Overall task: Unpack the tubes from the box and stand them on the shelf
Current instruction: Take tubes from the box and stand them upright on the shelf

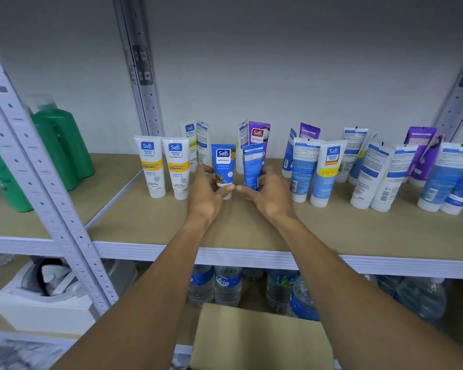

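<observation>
Two small blue tubes stand cap-down at the middle of the shelf [134, 225]. My left hand [207, 194] wraps the left blue tube [223, 162], whose label faces me. My right hand [265, 196] holds the right blue tube [252, 165], whose back faces me. Thumbs of both hands nearly meet between the tubes. Several white, blue and purple tubes stand upright on both sides and behind. The open cardboard box [262, 340] sits low in front of me, its inside hidden.
Green bottles [62, 145] stand on the neighbouring shelf at left, past a slanted grey upright [46, 198]. Water bottles [226, 285] fill the shelf below. A white box [40, 305] with dark items sits lower left. Bare shelf board lies in front of the tubes.
</observation>
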